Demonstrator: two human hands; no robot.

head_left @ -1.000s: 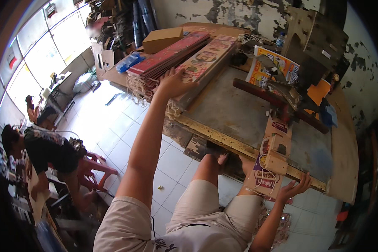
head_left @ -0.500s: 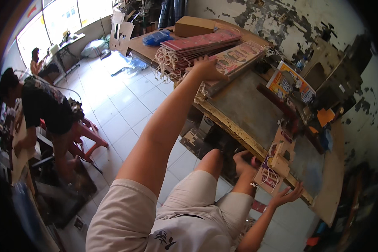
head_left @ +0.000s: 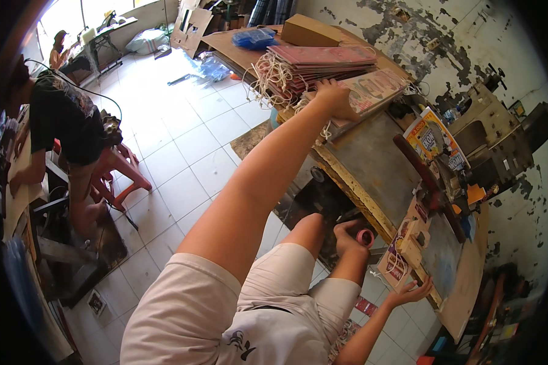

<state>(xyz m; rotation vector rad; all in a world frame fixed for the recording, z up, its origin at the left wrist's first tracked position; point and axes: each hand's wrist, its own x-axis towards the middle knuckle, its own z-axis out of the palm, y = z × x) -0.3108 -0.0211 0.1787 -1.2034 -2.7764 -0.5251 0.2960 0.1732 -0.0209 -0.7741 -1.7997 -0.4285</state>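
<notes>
My left hand (head_left: 336,100) reaches far across to a stack of flat printed paper bags (head_left: 380,90). Its fingers are apart and rest over the near end of the top bag. Beside that stack lies a taller pile of red paper bags (head_left: 323,56), with cream cord handles (head_left: 275,76) hanging off the end. At the table's front edge my right hand (head_left: 411,294) is open, palm turned up, beside a single brown-and-purple paper bag (head_left: 397,263). This bag has a white cord handle and juts over the edge next to a small wooden block (head_left: 411,242).
A metal-topped worktable (head_left: 377,161) with a worn yellow edge stands in front of me. On it are a dark red bar (head_left: 415,159), a cardboard box (head_left: 310,30) and blue plastic (head_left: 254,39). A person (head_left: 67,121) works at the left near a red stool (head_left: 120,173).
The whole view has shifted, so the table sits a little further right. My left hand stays on the bag stack, and my right hand stays by the single bag.
</notes>
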